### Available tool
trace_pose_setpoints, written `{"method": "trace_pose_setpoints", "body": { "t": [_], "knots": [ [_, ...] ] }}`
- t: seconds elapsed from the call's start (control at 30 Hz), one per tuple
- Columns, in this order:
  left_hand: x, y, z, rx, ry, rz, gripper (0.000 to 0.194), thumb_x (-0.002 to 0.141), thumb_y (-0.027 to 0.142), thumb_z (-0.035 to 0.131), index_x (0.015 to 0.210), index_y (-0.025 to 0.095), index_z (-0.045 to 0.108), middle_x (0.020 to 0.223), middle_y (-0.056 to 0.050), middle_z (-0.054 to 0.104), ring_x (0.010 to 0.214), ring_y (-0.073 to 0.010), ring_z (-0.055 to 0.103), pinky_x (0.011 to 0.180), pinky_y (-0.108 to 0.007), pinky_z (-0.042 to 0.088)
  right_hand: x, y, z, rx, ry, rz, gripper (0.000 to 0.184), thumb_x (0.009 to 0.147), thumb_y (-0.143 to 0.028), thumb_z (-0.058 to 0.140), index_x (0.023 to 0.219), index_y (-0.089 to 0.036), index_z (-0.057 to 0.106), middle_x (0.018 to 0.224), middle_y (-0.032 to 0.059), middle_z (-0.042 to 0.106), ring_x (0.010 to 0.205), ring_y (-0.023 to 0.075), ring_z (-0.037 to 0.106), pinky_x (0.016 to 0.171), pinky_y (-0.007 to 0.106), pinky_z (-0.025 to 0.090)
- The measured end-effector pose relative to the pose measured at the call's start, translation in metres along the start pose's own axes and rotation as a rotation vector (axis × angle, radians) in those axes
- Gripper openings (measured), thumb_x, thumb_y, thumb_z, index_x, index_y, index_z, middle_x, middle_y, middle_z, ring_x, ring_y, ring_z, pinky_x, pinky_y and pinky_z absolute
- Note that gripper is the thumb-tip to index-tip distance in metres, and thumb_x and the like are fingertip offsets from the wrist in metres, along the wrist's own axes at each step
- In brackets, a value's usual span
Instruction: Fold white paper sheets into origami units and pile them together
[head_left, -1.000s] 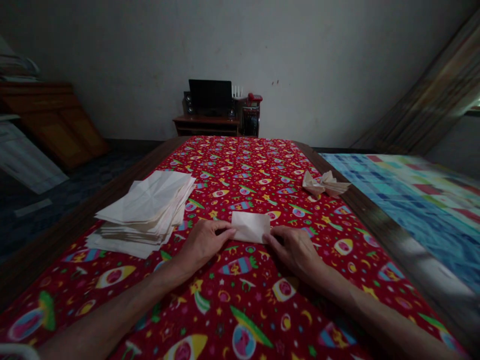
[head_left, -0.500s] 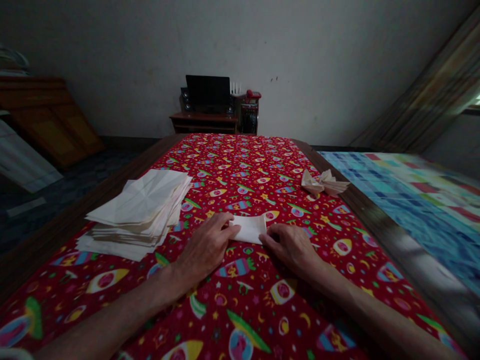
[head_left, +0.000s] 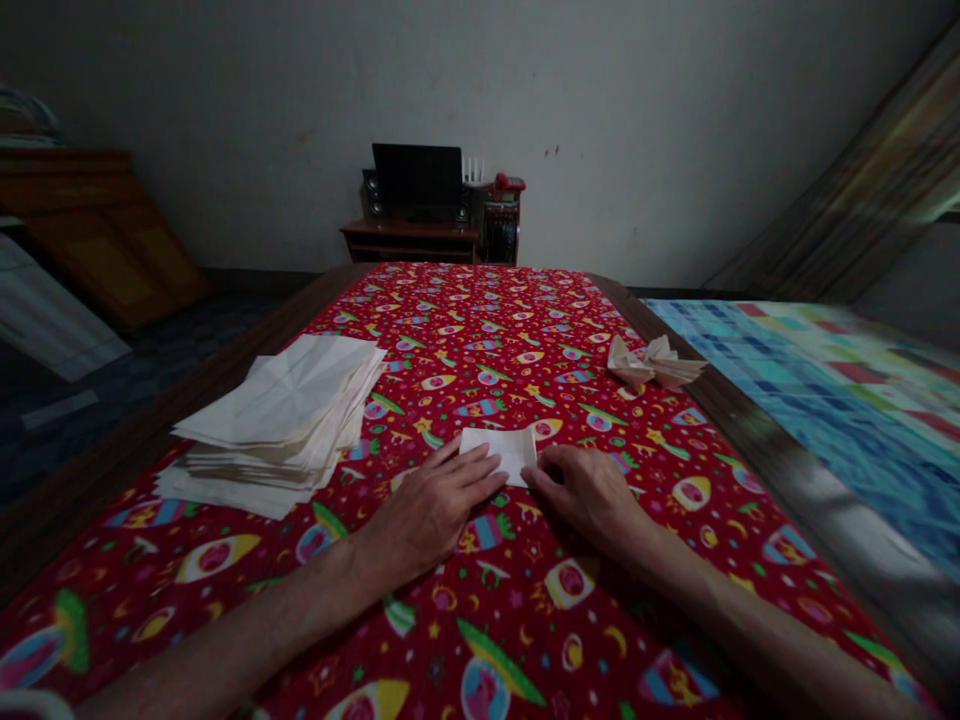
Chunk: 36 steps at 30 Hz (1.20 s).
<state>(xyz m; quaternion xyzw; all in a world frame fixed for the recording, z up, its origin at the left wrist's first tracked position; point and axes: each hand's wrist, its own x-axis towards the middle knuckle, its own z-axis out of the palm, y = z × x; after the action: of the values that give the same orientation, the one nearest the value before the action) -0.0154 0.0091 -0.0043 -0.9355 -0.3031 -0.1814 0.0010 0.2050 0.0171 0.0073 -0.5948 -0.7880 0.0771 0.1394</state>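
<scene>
A small folded piece of white paper (head_left: 504, 448) lies on the red patterned tablecloth (head_left: 487, 320) in front of me. My left hand (head_left: 442, 500) rests on its left part, fingers stretched out and pressing it flat. At the right edge of the paper, my right hand (head_left: 589, 488) has thumb and index finger pinched on the near corner, with the other fingers curled in. A stack of creased white paper sheets (head_left: 300, 390) lies to the left of my left hand.
Folded paper pieces (head_left: 651, 362) with pleated ends stand near the table's right edge. Beyond the table are a monitor (head_left: 418, 182) on a small desk (head_left: 409, 238) and a red telephone (head_left: 510, 183). A bed with a blue checked cover (head_left: 810, 430) adjoins on the right.
My left hand has gone from gripping the paper's left edge to lying with fingers extended over it. The right hand stays at the right edge.
</scene>
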Motion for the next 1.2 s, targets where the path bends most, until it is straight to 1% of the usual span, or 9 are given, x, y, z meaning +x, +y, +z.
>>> {"method": "trace_pose_setpoints", "body": {
  "t": [0.2,0.37,0.43,0.5,0.6,0.7,0.83,1.03,1.2],
  "knots": [
    [-0.0006,-0.0003,0.0012,-0.016,0.015,-0.002,0.044,0.086,0.005,0.04,0.128,0.017,0.049,0.132,-0.009,0.054,0.127,-0.0219,0.044,0.108,-0.047,0.034,-0.0006,0.0023,0.0018,0.012,0.021,-0.021,0.031,0.086,-0.038,0.05,0.065,-0.017,0.06,0.057,0.0004,0.057,0.05,0.01,0.045,0.05,0.023,0.022],
    [-0.0017,-0.0019,0.0007,-0.002,0.047,-0.042,0.044,0.088,0.006,0.039,0.129,0.017,0.048,0.138,-0.009,0.047,0.132,-0.0213,0.037,0.109,-0.045,0.033,-0.0041,0.0071,0.007,0.034,0.07,-0.073,0.032,0.088,-0.039,0.047,0.067,-0.017,0.057,0.06,0.0007,0.058,0.052,0.0104,0.047,0.051,0.023,0.023],
    [-0.0019,-0.0022,0.0004,-0.003,0.058,-0.063,0.041,0.09,0.007,0.039,0.128,0.017,0.049,0.137,-0.009,0.048,0.132,-0.0209,0.038,0.109,-0.044,0.034,-0.0054,0.0082,0.0089,0.042,0.087,-0.081,0.032,0.088,-0.04,0.047,0.068,-0.017,0.057,0.061,0.0007,0.059,0.053,0.0105,0.048,0.051,0.023,0.023],
    [-0.0017,-0.002,0.0001,-0.006,0.048,-0.054,0.041,0.09,0.008,0.039,0.128,0.018,0.049,0.135,-0.008,0.051,0.13,-0.0209,0.041,0.11,-0.046,0.032,-0.0056,0.0084,0.0096,0.039,0.092,-0.081,0.032,0.088,-0.04,0.047,0.067,-0.017,0.057,0.06,0.0007,0.058,0.052,0.0105,0.047,0.051,0.023,0.022],
    [-0.0008,-0.0009,-0.0007,-0.007,0.027,-0.02,0.042,0.089,0.007,0.038,0.129,0.018,0.048,0.133,-0.008,0.053,0.128,-0.0216,0.043,0.11,-0.051,0.029,-0.0046,0.0074,0.0088,0.027,0.087,-0.075,0.031,0.087,-0.039,0.048,0.067,-0.017,0.058,0.061,0.0012,0.059,0.052,0.0107,0.047,0.051,0.023,0.022],
    [-0.0002,0.0005,-0.0017,-0.016,0.007,-0.005,0.043,0.088,0.006,0.038,0.129,0.017,0.048,0.132,-0.009,0.054,0.127,-0.0223,0.045,0.109,-0.053,0.03,-0.0038,0.0059,0.0067,0.015,0.067,-0.067,0.03,0.087,-0.039,0.048,0.068,-0.017,0.058,0.062,0.0013,0.06,0.053,0.0109,0.047,0.051,0.023,0.022],
    [0.0001,0.0017,-0.0024,-0.03,-0.004,-0.004,0.043,0.088,0.006,0.037,0.129,0.016,0.048,0.132,-0.01,0.054,0.127,-0.0219,0.045,0.107,-0.051,0.032,-0.0033,0.0045,0.0045,0.0,0.042,-0.061,0.03,0.087,-0.038,0.048,0.067,-0.017,0.057,0.061,0.001,0.059,0.053,0.0108,0.046,0.051,0.023,0.022],
    [0.0005,0.0016,-0.001,-0.043,0.026,-0.002,0.041,0.089,0.007,0.037,0.127,0.016,0.05,0.13,-0.011,0.055,0.125,-0.0214,0.047,0.106,-0.05,0.035,-0.0029,0.0038,0.0036,0.005,0.044,-0.068,0.03,0.087,-0.038,0.048,0.067,-0.017,0.058,0.06,0.0006,0.057,0.052,0.0106,0.045,0.051,0.023,0.021],
    [-0.0006,0.0011,0.0001,-0.018,0.012,0.012,0.039,0.089,0.008,0.041,0.126,0.016,0.051,0.132,-0.01,0.054,0.125,-0.0217,0.047,0.106,-0.046,0.037,-0.0042,0.0012,0.0003,-0.019,0.013,-0.07,0.031,0.089,-0.035,0.044,0.068,-0.017,0.057,0.061,0.0019,0.059,0.052,0.0115,0.047,0.052,0.025,0.022]
  ]
}}
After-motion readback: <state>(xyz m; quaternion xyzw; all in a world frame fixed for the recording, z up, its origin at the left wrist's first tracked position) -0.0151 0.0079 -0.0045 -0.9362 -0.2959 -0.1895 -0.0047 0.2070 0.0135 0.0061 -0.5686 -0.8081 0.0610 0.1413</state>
